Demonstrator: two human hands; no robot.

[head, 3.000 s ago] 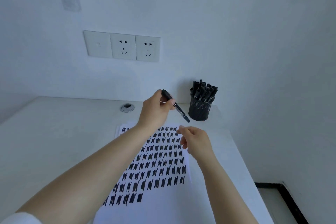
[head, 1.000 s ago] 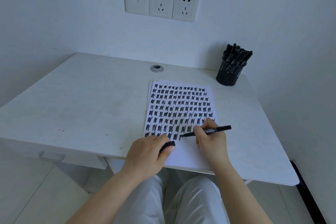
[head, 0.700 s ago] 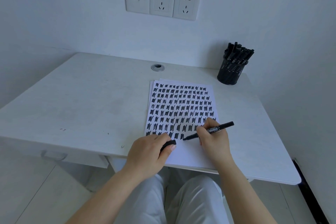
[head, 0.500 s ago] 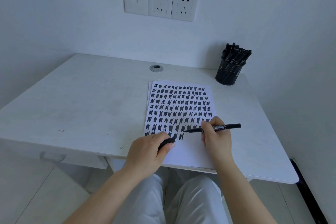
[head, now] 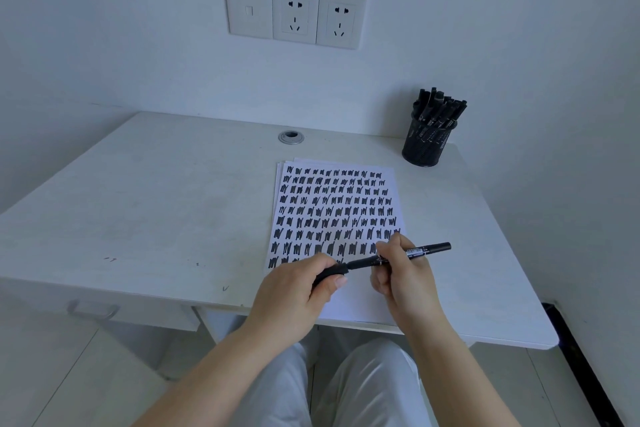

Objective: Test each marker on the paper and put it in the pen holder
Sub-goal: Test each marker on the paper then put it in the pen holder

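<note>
My right hand (head: 403,274) grips a black marker (head: 429,248) that lies nearly level above the lower part of the paper (head: 337,215). My left hand (head: 298,288) pinches the black cap (head: 329,275), and the cap meets the marker's tip end. The white sheet is covered with rows of black test strokes. A black mesh pen holder (head: 427,146) full of several black markers stands at the desk's back right corner.
The white desk (head: 156,204) has a round cable grommet (head: 291,137) near the back wall. Wall sockets (head: 294,14) sit above it. A drawer handle (head: 91,310) hangs under the desk's front left. My legs are below the front edge.
The marker tip has lifted off the paper after making strokes. My hands have come together, and the cap in my left hand now meets the marker's tip.
</note>
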